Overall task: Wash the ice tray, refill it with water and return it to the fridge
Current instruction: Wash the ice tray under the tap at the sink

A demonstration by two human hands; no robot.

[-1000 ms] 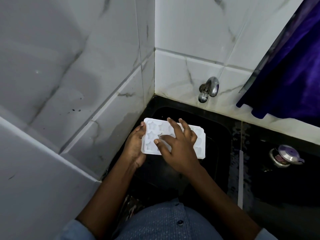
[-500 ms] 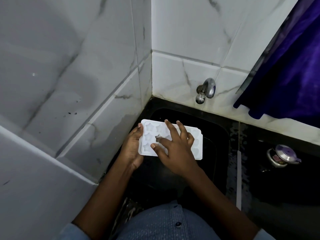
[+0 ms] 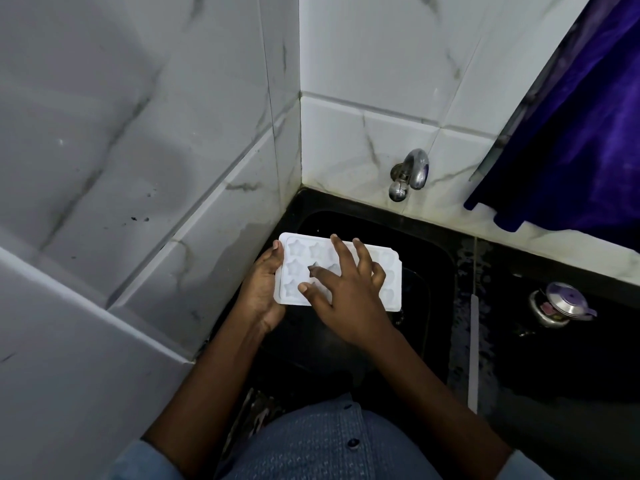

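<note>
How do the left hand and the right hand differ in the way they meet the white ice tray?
The left hand grips the ice tray at its left end, thumb on the rim; the right hand lies on top and holds nothing. The left hand's fingers go under the tray, while the right hand's fingers are spread over the star cavities. Both hands touch the tray, above the black sink.

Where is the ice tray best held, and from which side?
Grip the flat rim at the left short end of the tray, coming from the left, as the left hand does: thumb on the rim, palm under it. The star cups leave only the rim to pinch, and the right hand covers the middle.
</note>
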